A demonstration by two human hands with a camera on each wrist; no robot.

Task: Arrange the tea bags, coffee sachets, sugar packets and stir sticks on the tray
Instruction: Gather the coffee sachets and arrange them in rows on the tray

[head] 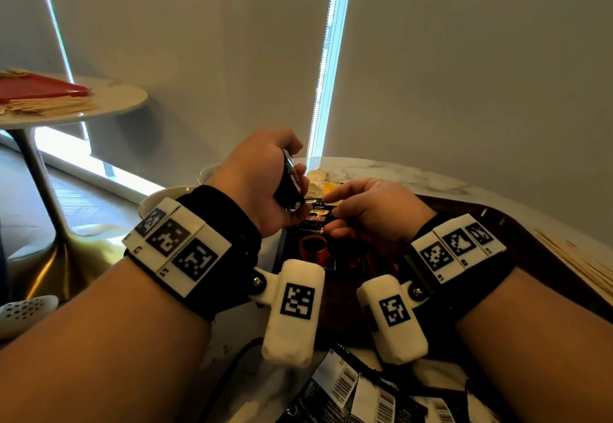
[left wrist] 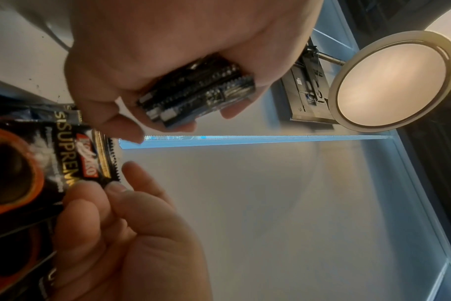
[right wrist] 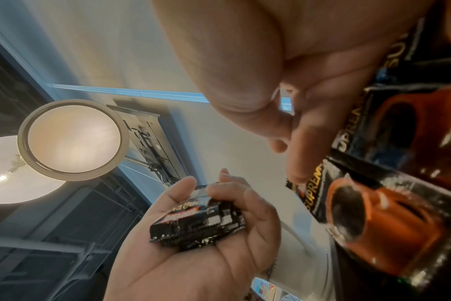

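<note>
My left hand (head: pixel 293 173) is raised over the table's far edge and grips a small stack of black coffee sachets (head: pixel 290 187), seen edge-on in the left wrist view (left wrist: pixel 196 95) and lying in the palm in the right wrist view (right wrist: pixel 198 220). Just right of it, my right hand (head: pixel 331 215) reaches down to a black coffee sachet (head: pixel 315 223) printed with an orange cup, lying on the dark brown tray (head: pixel 544 266). Its fingertips (left wrist: pixel 116 187) pinch that sachet's serrated top corner (left wrist: pixel 106 163). More sachets of the same kind lie overlapped beneath it (right wrist: pixel 404 142).
Several sachets lie barcode side up (head: pixel 365 392) on the marble table near me. Wooden stir sticks (head: pixel 583 270) lie along the tray's right side. Pale packets (head: pixel 320 178) sit beyond the hands. White bowls (head: pixel 166 195) stand at the left. A side table holds a red tray (head: pixel 39 89).
</note>
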